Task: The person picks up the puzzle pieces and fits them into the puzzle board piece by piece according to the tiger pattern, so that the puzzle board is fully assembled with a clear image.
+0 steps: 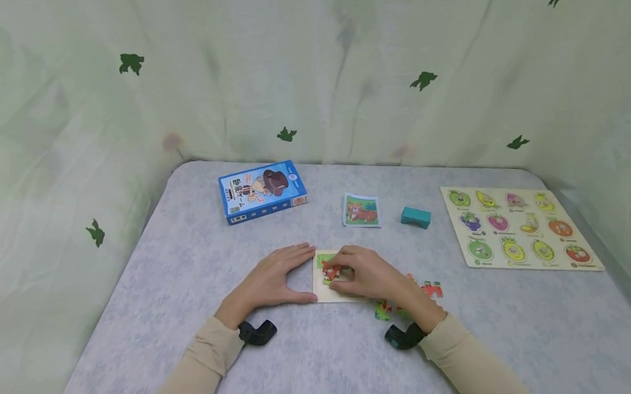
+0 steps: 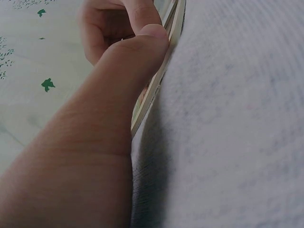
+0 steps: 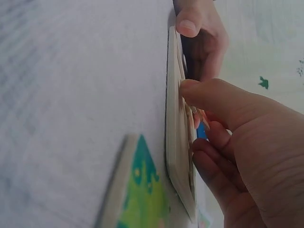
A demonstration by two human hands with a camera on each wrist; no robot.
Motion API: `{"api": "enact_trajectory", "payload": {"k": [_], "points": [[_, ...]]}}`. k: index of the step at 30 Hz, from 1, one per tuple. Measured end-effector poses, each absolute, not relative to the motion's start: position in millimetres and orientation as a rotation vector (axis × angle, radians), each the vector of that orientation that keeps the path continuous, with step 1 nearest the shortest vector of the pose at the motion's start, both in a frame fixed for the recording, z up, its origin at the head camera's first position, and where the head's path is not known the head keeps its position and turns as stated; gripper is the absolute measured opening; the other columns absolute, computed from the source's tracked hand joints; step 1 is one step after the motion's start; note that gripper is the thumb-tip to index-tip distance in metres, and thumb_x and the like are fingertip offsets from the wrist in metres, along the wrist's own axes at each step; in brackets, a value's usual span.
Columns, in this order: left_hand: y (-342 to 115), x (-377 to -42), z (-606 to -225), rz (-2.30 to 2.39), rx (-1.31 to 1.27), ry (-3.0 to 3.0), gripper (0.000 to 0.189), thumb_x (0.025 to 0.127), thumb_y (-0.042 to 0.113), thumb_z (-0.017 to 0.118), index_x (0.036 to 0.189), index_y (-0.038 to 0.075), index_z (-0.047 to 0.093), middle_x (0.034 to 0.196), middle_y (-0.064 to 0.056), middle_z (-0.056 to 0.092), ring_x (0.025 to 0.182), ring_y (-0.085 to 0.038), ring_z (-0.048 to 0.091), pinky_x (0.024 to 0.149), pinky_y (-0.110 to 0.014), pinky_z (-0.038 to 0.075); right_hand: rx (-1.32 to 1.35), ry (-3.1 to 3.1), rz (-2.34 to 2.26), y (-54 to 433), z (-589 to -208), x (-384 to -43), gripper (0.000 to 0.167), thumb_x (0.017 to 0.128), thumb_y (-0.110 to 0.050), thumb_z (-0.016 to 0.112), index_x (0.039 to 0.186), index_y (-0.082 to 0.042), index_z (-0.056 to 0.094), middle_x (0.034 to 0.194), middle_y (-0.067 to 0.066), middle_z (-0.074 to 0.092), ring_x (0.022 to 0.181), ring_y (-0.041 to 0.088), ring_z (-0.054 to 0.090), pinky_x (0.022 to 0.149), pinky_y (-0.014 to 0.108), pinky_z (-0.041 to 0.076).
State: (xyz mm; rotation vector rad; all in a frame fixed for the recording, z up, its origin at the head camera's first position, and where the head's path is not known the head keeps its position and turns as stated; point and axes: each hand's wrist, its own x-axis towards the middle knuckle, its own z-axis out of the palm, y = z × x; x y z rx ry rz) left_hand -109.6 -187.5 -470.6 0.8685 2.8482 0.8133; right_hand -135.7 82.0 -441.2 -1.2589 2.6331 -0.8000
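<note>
A small pale wooden puzzle tray (image 1: 324, 295) lies on the table between both hands. My left hand (image 1: 269, 275) rests at its left side, fingers extended toward the upper corner and thumb at the lower one. Over the tray, my right hand (image 1: 373, 274) pinches a red-orange puzzle piece (image 1: 330, 274) with an animal's face on it. A green piece (image 1: 322, 259) lies in the tray's upper left corner. In the right wrist view, the right thumb is at the tray's near edge (image 3: 175, 142). Loose puzzle pieces (image 1: 382, 310) lie under and beside the right forearm.
Behind the hands are a blue game box (image 1: 261, 192), a picture card (image 1: 362, 212) of a reddish animal and a teal block (image 1: 415, 217). A fruit picture board (image 1: 519, 230) lies at the right. More loose pieces (image 1: 432, 289) sit right of the right wrist.
</note>
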Motion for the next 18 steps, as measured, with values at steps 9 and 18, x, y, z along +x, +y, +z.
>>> {"api": "enact_trajectory", "payload": {"k": [9,18], "points": [[-189.7,-108.9,-471.4,0.807,0.859,2.852,0.101,0.078,0.075,0.074,0.158,0.020,0.045,0.163,0.001,0.043,0.152,-0.023,0.038,0.123,-0.052,0.034,-1.280,2.621,-0.855,78.9,-443.2,-135.2,0.028,0.092,-0.030,0.080,0.118,-0.019,0.075,0.115,-0.004,0.063,0.098,0.010,0.060,0.088,0.031,0.056],[-188.7,-109.2,-468.9,0.806,0.891,2.854,0.100,0.079,0.071,0.076,0.158,0.018,0.045,0.162,0.000,0.045,0.152,-0.022,0.038,0.123,-0.051,0.033,-1.276,2.610,-0.817,83.1,-437.7,-135.5,0.028,0.095,-0.030,0.076,0.121,-0.021,0.074,0.112,-0.010,0.068,0.099,0.006,0.060,0.088,0.030,0.055]]}}
